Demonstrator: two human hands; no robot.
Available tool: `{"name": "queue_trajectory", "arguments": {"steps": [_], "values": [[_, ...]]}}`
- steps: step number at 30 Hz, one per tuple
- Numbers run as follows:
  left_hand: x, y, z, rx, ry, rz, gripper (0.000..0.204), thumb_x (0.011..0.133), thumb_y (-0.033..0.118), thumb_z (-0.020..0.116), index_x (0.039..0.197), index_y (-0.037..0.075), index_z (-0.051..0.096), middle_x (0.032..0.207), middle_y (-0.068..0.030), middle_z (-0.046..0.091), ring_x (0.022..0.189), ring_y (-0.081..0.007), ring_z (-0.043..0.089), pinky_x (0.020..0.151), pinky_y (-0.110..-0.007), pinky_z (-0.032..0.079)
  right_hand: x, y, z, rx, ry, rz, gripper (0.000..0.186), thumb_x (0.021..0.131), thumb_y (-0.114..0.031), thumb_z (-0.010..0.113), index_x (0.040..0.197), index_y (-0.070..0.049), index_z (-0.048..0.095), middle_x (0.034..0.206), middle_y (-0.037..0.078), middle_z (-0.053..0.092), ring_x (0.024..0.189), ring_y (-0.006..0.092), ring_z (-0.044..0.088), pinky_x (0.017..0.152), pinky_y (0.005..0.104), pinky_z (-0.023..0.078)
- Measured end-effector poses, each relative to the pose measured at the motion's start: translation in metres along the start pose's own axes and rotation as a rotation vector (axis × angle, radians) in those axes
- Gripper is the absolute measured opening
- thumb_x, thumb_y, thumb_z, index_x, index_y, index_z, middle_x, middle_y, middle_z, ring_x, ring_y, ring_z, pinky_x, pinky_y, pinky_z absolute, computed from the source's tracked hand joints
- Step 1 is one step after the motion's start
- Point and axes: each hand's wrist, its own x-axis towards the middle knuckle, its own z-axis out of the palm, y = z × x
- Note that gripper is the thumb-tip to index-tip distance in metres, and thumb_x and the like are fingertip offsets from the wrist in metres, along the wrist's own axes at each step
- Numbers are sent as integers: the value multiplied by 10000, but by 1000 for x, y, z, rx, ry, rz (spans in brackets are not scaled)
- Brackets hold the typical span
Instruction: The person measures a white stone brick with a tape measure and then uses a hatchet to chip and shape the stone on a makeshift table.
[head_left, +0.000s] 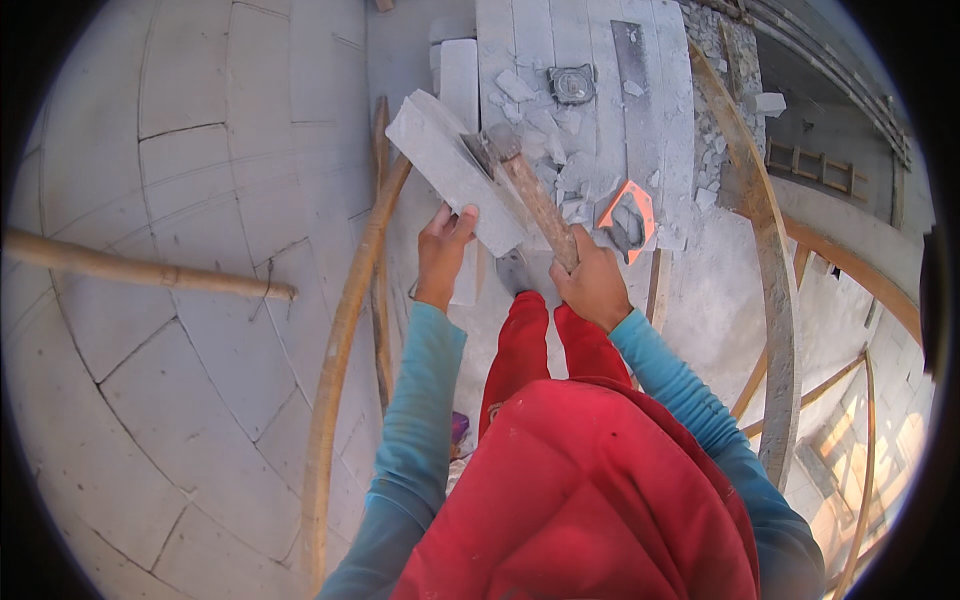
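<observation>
My left hand [445, 250] grips the lower left side of a pale grey, brick-shaped block [450, 165], held tilted above the planks. In my right hand [592, 280] is a hammer [540, 208], its worn wooden handle wrapped by my fingers. The dark metal head lies against the right side of the block, or very near it; the exact contact is hidden. Broken pale chips [545, 130] are scattered on the plank platform [675, 130] just beyond. An orange-handled saw [640, 200] lies right of the hammer, and a dusty dark tape measure [572, 84] farther back.
A block wall [190, 200] fills the left side, with a wooden pole [150, 268] jutting out before it. Curved-looking timber poles stand left [345, 340] and right [765, 250] of me. Another pale block [460, 80] lies behind the held one. Rubble [710, 120] lies at the far right.
</observation>
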Motion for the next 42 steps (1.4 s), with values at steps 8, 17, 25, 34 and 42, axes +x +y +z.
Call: {"name": "queue_trajectory", "arguments": {"steps": [8,17,25,34,42], "values": [[-4,5,9,11,-15,-23,655,956,463,719,1432,42,562,1331,-82,627,1218,-185,586,1066,-353,437,-4,-30,-5,294,212,28,427,825,-112,693,1193,31,530,808,288,660,734,512,649,688,539,522],[-6,0,6,20,43,-15,641,964,390,728,1430,-13,552,1285,-105,650,1164,-191,616,1009,-345,487,-12,-26,-13,162,131,58,451,824,-134,699,1210,25,530,828,269,674,710,487,653,666,533,520],[-6,2,8,19,-13,-22,784,908,547,741,1444,16,530,1360,-117,589,1173,-221,583,1043,-366,434,-34,47,27,38,133,88,410,811,-147,717,1163,-2,565,786,262,657,713,465,672,655,507,522],[-5,-3,7,62,14,-37,750,956,510,696,1497,37,480,1420,-138,564,1167,-242,583,1060,-406,425,-36,4,-4,335,254,57,403,795,-140,719,1154,-26,575,791,259,659,730,472,661,648,514,508],[-6,-3,4,84,107,-106,712,961,488,698,1471,29,506,1344,-107,601,1141,-233,600,1042,-381,427,-44,49,2,96,62,49,385,789,-150,704,1129,-2,599,795,269,663,760,476,668,688,493,536]]}}
